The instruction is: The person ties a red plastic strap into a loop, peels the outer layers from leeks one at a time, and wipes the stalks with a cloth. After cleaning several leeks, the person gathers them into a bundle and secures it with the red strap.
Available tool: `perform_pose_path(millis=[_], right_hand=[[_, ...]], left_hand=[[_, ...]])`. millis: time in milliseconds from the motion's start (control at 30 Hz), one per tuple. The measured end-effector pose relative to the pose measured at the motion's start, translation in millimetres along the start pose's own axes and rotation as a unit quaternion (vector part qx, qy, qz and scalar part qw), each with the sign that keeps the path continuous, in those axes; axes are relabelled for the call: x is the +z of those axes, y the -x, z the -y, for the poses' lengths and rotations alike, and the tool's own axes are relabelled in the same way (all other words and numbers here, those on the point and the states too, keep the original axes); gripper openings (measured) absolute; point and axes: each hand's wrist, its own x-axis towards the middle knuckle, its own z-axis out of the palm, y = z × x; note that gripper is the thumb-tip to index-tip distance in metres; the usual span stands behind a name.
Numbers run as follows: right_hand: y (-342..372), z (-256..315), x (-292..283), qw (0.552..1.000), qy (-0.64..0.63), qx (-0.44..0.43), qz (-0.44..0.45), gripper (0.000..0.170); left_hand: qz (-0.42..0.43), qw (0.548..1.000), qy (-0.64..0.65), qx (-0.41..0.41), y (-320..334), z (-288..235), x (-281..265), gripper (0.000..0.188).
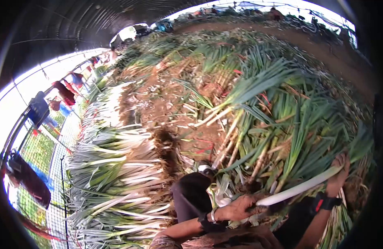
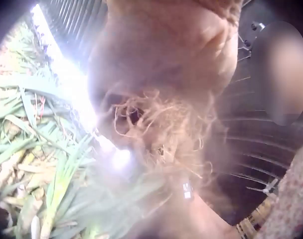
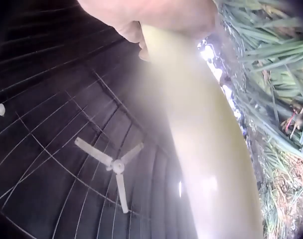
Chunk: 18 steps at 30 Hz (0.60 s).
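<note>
A long leek with a white stem and green leaves [image 1: 299, 189] slants across the near right — its root end in the curled fingers of the left hand [image 1: 241, 207], its upper stem wrapped by those of the right hand [image 1: 340, 172]. Neatly laid white-and-green leeks [image 1: 133, 164] lie left.

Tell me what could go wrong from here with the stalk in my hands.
The pale stalk spans from your left hand to your right hand; bending it between them might crack it. Its green leaves could snag on the leafy heap beside them. The stringy roots at your left hand might catch on your fingers.
</note>
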Motion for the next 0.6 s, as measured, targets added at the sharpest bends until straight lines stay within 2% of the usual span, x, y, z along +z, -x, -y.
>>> perform_pose_path(millis=[67,100,133,167,300,367,433,467,500,533,567,600], right_hand=[[3,17,-14,0.99,0.046,-0.037,-0.127,0.025],[9,26,-29,0.98,0.084,-0.021,-0.18,0.025],[12,21,-26,0.965,0.123,-0.005,-0.232,0.026],[21,11,-27,0.942,0.177,-0.031,-0.282,0.026],[36,-23,-50,0.927,0.209,0.023,-0.31,0.023],[37,-54,-23,0.923,0.243,0.048,-0.296,0.023],[15,-98,28,0.906,0.251,-0.007,-0.34,0.022],[-6,-104,18,0.94,0.241,0.063,-0.234,0.023],[-18,-129,47,0.95,0.257,0.088,-0.157,0.024],[-18,-170,110,0.951,0.279,0.083,-0.102,0.027],[-34,-204,148,0.961,0.245,0.108,-0.063,0.032],[0,-251,250,0.925,0.373,0.05,-0.048,0.033]], left_hand=[[-0.01,0.999,-0.02,-0.025,24,-6,-9,0.044],[-0.014,0.999,-0.027,-0.037,38,-10,-13,0.044],[-0.014,0.998,-0.047,-0.04,51,-9,-15,0.044],[-0.014,0.997,-0.065,-0.045,64,-6,-15,0.044],[-0.003,0.99,-0.091,-0.103,103,-23,-26,0.045],[-0.05,0.99,-0.128,-0.016,123,7,-17,0.047],[-0.071,0.989,-0.107,-0.067,131,-10,-17,0.049],[-0.08,0.988,-0.097,-0.094,135,-16,-17,0.051],[-0.113,0.988,-0.076,-0.066,144,16,-9,0.053],[-0.137,0.98,-0.011,-0.144,140,-14,-15,0.049],[-0.196,0.97,0.014,-0.14,149,-11,-15,0.046],[-0.255,0.957,0.04,-0.135,160,-8,-13,0.042]])
